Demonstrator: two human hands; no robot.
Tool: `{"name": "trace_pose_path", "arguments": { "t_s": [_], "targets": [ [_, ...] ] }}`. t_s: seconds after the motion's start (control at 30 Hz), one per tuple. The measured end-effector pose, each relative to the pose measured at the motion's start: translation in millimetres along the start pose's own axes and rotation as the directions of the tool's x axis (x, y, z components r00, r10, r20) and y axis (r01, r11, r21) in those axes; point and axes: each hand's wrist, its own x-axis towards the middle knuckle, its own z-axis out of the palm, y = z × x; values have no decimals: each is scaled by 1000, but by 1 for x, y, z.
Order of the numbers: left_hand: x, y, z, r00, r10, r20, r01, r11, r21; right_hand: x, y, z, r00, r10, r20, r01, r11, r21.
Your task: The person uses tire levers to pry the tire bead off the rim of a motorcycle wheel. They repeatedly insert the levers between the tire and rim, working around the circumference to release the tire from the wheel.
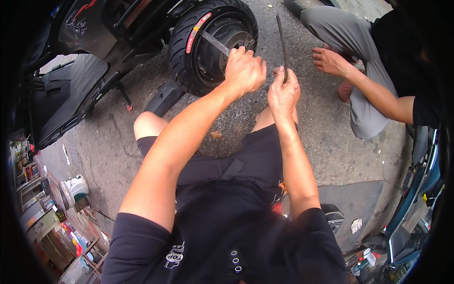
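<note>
My left hand (245, 71) is closed around one end of a flat metal tyre lever (215, 42). The lever's far end reaches the edge between the black tyre (182, 57) and the wheel rim, beside a red and yellow label. The wheel has a dark hub with a brake disc (239, 43). In my right hand (283, 92), a second long, thin, dark tyre lever (283, 40) points upward, pinched between thumb and fingers. It stands apart from the wheel, to its right.
A dark scooter (90, 33) stands at upper left with its side stand (125, 97) down. A black plastic piece (164, 98) lies below the tyre. To the right crouches another person in grey trousers (350, 47), one hand (329, 61) over the knee. Another vehicle (416, 184) is at far right.
</note>
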Motion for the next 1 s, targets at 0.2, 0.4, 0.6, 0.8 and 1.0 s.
{"name": "trace_pose_path", "arguments": {
  "t_s": [0.2, 0.4, 0.6, 0.8, 1.0],
  "targets": [
    [-2, -3, 6, 994, 6, -108, -12, 999, -50, 14, 1, 35, 989, 150, 18, -151, 983, 103],
    [-8, -6, 11, 995, 33, -96, -36, 999, -25, 0, 31, 52, 965, 255, 60, -261, 928, 265],
    [-10, -9, 12, 991, 60, -124, -64, 998, -30, 0, 28, 51, 962, 260, 76, -271, 941, 203],
    [-12, -8, 3, 997, 57, -55, -60, 997, -42, 13, 22, 29, 943, 213, 254, -190, 975, -113],
    [-11, -11, -12, 995, 45, -85, -54, 993, -108, 68, -19, -7, 899, -74, 431, 183, 959, -218]
  ]
}}
